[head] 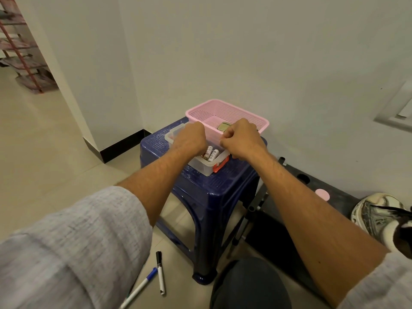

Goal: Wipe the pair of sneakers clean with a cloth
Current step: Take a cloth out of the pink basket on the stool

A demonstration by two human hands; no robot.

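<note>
One white and grey sneaker [379, 216] lies on the floor at the far right edge, partly cut off. Both my hands are over a blue plastic stool [214, 188]. My left hand [189, 138] reaches down into a clear plastic box [204, 168]; its fingers are hidden. My right hand [242, 140] is curled, thumb against forefinger, pinching at the front rim of a pink mesh basket [243, 112]. A yellowish-green piece [224, 126] lies in the basket, mostly hidden by my right hand. I cannot see a cloth plainly.
The box holds small white printed tubes [211, 153] and has an orange clasp [219, 166]. Two markers [160, 272] lie on the tiled floor by the stool's leg. A black board [296, 219] with a pink disc [322, 194] leans at the right. The white wall is close behind.
</note>
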